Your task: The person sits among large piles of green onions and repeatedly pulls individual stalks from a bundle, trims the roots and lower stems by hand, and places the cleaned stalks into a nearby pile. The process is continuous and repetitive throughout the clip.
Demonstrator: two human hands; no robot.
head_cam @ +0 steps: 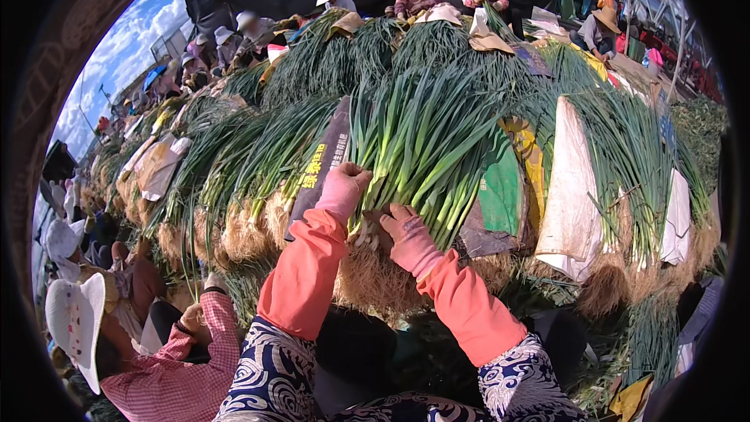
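Observation:
A thick heap of green onions (428, 140) lies before me, green leaves pointing away and pale stalks towards me. Bushy tan roots (381, 275) hang at the near edge of this heap. My left hand (345, 184), in a pinkish glove, is closed at the left side of the stalks; whether it grips a stalk is hidden. My right hand (404, 231), gloved too, bends its fingers over the stalk bases just above the roots, and what lies between the fingers cannot be made out. Orange-red sleeve covers reach over both forearms.
More green onion bundles (246, 187) run along both sides and behind. A dark printed sack (322, 158), a green sack (501, 187) and a white woven sack (571, 199) lie among them. A co-worker in a checked shirt (176, 375) sits at lower left; several people sit beyond the heap.

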